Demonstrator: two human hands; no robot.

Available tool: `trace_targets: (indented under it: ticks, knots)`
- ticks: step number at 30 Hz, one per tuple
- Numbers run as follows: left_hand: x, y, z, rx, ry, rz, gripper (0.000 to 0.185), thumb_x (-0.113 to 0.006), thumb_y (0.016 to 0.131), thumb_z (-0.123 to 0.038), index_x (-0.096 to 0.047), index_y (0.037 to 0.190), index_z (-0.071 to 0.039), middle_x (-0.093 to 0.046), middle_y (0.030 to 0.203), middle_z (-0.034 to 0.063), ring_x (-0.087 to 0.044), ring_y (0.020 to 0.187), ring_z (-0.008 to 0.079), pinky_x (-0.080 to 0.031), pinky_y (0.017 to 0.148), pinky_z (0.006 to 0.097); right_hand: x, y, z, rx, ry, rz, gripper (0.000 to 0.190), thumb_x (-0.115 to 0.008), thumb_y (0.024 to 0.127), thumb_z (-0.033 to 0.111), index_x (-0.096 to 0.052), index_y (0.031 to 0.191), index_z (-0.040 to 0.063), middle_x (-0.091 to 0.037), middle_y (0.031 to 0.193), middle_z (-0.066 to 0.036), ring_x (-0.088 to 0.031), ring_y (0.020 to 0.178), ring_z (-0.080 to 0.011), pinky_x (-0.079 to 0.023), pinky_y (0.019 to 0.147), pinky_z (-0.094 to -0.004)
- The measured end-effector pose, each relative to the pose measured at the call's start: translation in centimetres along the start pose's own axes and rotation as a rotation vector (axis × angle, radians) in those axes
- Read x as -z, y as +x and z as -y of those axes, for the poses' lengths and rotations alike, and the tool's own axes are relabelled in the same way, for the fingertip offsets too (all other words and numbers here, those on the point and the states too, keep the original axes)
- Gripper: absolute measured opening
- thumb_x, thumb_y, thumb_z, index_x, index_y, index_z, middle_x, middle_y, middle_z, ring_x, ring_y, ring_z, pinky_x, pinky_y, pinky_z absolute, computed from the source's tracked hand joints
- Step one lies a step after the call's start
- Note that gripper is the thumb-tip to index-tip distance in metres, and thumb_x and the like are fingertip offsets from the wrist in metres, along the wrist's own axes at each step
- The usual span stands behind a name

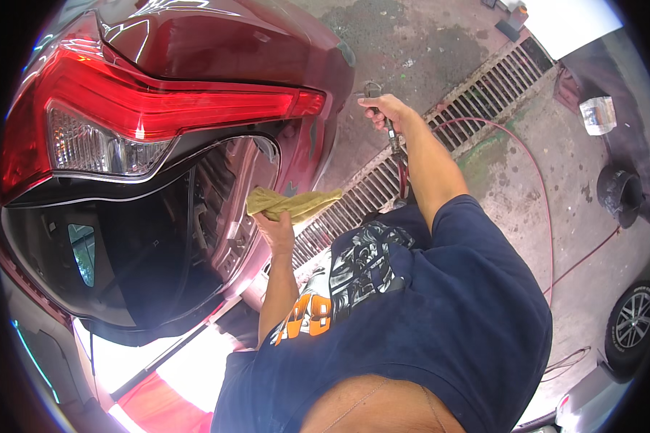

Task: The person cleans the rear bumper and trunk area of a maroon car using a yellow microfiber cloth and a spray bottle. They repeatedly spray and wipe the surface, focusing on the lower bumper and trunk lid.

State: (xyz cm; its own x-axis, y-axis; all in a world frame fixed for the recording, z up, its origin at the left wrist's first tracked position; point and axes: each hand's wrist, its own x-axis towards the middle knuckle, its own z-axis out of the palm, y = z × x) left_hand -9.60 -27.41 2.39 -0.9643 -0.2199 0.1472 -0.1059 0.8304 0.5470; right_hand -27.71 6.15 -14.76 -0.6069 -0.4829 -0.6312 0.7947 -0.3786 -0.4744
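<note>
My left hand grips a yellow-green cloth, bunched and hanging out to the right. It is beside the opening at the rear of a dark red car. The car's red tail light spans the upper left, and the open trunk lies below it. Held out farther right, my right hand is closed around a dark air blow gun, whose nozzle end is hard to make out. A red hose runs from the gun's lower end.
A metal floor drain grate crosses the concrete floor diagonally beneath my arms. A thin red air hose curves over the floor on the right. Beyond it are a black container and another vehicle's wheel.
</note>
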Motion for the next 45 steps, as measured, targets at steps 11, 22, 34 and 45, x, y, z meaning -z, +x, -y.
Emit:
trace_targets:
  ticks: [11,22,34,45]
  knots:
    - [-0.4,-0.2,1.1,0.068,-0.011,0.046,0.079,-0.062,0.081,-0.006,-0.035,0.154,0.006,-0.052,0.138,0.0274,-0.054,0.128,0.0414,-0.039,0.114,0.0483,-1.1,1.0,-3.4,0.147,-0.077,-0.098,0.028,-0.080,0.091,0.029,-0.061,0.086,0.009,-0.060,0.073,-0.002,-0.047,0.052,-0.0097,-0.039,0.045,-0.0309]
    - [-1.0,-0.2,1.1,0.093,-0.045,0.061,0.080,-0.063,0.082,-0.007,-0.033,0.155,0.006,-0.052,0.141,0.0274,-0.052,0.131,0.0407,-0.038,0.115,0.0476,-2.3,-0.3,-5.0,0.271,-0.166,-0.143,0.031,-0.081,0.088,0.030,-0.065,0.088,0.004,-0.064,0.077,-0.005,-0.059,0.055,-0.0131,-0.045,0.046,-0.0299]
    - [-0.6,-0.7,0.9,0.055,-0.029,0.049,0.075,-0.063,0.080,-0.005,-0.038,0.151,0.004,-0.056,0.133,0.0260,-0.057,0.123,0.0398,-0.041,0.111,0.0467,-2.3,0.2,-2.8,0.167,-0.150,-0.145,0.029,-0.079,0.091,0.022,-0.060,0.080,0.003,-0.056,0.066,-0.003,-0.049,0.048,-0.0130,-0.038,0.041,-0.0319]
    - [-0.9,-0.7,0.1,0.084,-0.052,0.071,0.077,-0.063,0.080,-0.006,-0.037,0.152,0.006,-0.056,0.135,0.0248,-0.057,0.125,0.0364,-0.041,0.113,0.0444,-5.3,0.2,-4.1,0.454,-0.786,-0.394,0.030,-0.070,0.091,0.030,-0.069,0.094,0.000,-0.069,0.079,-0.025,-0.070,0.081,-0.0432,-0.054,0.075,-0.0484]
